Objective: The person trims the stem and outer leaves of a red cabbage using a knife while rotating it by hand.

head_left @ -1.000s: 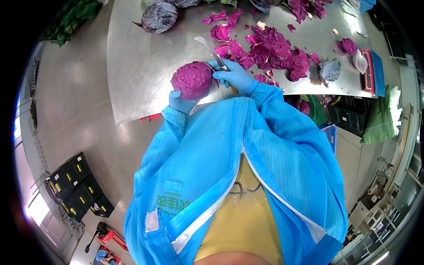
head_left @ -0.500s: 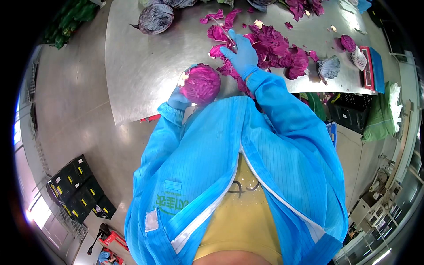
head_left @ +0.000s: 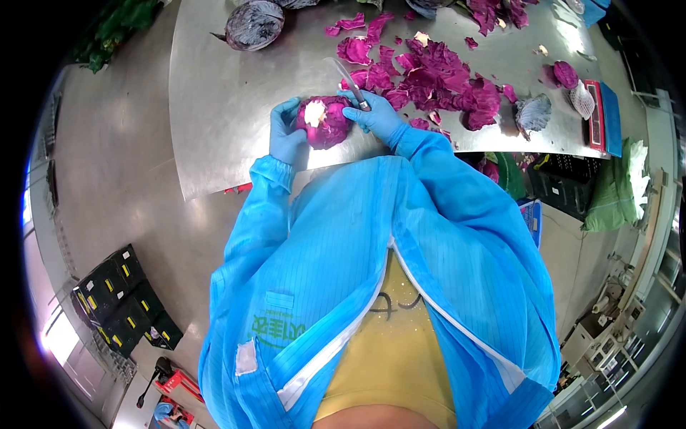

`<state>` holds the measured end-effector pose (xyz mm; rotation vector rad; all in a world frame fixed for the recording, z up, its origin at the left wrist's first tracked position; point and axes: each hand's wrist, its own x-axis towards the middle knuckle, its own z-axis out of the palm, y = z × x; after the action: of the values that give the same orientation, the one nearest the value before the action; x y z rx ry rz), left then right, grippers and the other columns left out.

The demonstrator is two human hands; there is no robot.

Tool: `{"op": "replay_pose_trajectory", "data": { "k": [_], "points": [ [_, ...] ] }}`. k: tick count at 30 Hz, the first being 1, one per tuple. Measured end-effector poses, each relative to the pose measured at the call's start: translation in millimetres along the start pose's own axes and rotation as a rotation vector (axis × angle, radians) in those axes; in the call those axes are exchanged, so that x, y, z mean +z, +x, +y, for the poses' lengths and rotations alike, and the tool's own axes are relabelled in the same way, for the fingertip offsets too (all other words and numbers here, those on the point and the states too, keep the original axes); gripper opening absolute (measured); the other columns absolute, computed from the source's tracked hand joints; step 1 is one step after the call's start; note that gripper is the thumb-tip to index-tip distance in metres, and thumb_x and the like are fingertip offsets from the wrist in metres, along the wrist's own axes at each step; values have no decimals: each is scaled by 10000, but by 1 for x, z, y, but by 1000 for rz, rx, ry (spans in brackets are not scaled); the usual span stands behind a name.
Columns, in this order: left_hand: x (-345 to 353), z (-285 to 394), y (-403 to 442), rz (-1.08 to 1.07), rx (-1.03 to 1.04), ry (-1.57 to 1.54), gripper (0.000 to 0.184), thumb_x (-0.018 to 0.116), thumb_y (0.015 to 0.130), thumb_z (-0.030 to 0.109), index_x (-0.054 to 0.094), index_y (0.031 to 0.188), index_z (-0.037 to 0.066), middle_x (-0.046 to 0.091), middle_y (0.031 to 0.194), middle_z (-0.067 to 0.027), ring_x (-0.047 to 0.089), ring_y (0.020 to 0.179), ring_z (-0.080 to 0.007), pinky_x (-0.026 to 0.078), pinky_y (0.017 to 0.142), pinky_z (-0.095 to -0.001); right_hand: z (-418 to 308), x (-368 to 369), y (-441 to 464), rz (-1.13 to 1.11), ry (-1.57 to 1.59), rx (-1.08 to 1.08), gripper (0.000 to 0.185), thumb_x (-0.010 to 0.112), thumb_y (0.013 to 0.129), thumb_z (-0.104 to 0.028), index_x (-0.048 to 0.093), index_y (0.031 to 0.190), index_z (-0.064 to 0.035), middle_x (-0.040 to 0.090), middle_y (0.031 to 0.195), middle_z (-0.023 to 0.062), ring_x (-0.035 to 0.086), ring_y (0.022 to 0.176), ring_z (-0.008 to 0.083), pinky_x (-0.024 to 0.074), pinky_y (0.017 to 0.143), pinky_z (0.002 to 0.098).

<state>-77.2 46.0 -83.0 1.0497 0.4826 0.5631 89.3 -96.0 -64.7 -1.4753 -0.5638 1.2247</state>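
A peeled red cabbage (head_left: 330, 127), its pale cut stem end turned up, is held near the front edge of the metal table (head_left: 221, 107). My left hand (head_left: 287, 132), in a blue glove, grips it from the left side. My right hand (head_left: 379, 116), gloved too, is closed around the handle of a knife (head_left: 352, 84) whose blade points up and away. Fingers of that hand touch the cabbage's right side. Loose purple cabbage leaves (head_left: 436, 75) lie in a heap just beyond.
A dark whole cabbage (head_left: 254, 26) sits at the far left. To the right are a greyish leaf (head_left: 533, 114), a small purple cabbage (head_left: 564, 74), a white foam net (head_left: 582, 100) and a red-and-blue box (head_left: 602, 114). Black crates (head_left: 564, 184) stand below the table.
My right hand has come back from the leaf pile to the cabbage with the knife. The cabbage has been turned so its pale stem end faces up.
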Motion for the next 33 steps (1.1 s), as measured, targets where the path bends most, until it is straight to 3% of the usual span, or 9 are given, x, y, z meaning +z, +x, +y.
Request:
{"op": "replay_pose_trajectory", "data": {
  "k": [5,6,9,12,14,19,24,30,33],
  "points": [
    [18,33,-12,427,-240,-272,554,611,776,73,405,1287,11,501,1232,-150,502,1119,-241,397,991,-367,17,24,6,311,-142,-262,464,727,761,-275,591,1162,-84,612,922,47,594,839,158,476,755,283],
    [23,29,-13,432,-240,-272,554,611,776,73,405,1287,11,501,1232,-150,502,1119,-241,397,991,-367,12,28,4,384,-252,-339,470,738,745,-278,595,1142,-71,606,938,67,599,843,187,472,788,302],
    [27,23,-17,135,-26,371,984,830,635,121,213,1398,42,436,1283,-159,487,1153,-279,468,941,-410,-6,38,-5,385,-372,-378,431,771,699,-284,600,1014,-43,575,946,103,595,861,231,473,783,317],
    [25,30,-13,116,-114,289,994,837,589,34,243,1385,59,449,1271,-144,498,1147,-268,479,941,-391,-4,41,0,351,-486,-425,363,776,703,-251,578,910,-27,560,943,107,598,852,221,482,770,317],
    [13,24,-13,57,-109,172,959,832,572,-9,292,1361,69,463,1260,-127,514,1129,-254,485,940,-377,6,37,4,197,-77,-321,301,750,740,-214,576,894,-24,561,961,96,597,833,185,491,767,309],
    [4,21,-14,-9,-17,127,884,831,571,-5,368,1320,70,466,1264,-112,506,1140,-249,462,963,-386,-9,37,-3,126,-108,-251,197,698,787,-175,583,847,-26,575,836,54,582,771,132,487,720,270],
    [-4,18,-14,10,12,142,878,834,564,3,382,1313,69,475,1257,-104,502,1143,-245,444,979,-401,-1,35,-2,312,182,-125,176,683,806,-190,577,811,-50,521,660,-2,485,538,80,416,492,231],
    [-17,19,-19,42,-90,-144,791,796,628,60,388,1305,72,486,1247,-107,508,1137,-265,442,980,-416,1,15,-2,546,176,-108,300,733,766,-188,555,954,-35,545,690,8,508,542,85,451,492,239],
    [-25,15,-24,62,-187,-421,758,766,669,111,368,1313,71,482,1249,-126,506,1142,-290,437,985,-440,-5,16,-3,639,-241,-271,420,692,814,-193,516,1149,-10,586,866,40,551,681,93,467,497,233]
  ]
}}
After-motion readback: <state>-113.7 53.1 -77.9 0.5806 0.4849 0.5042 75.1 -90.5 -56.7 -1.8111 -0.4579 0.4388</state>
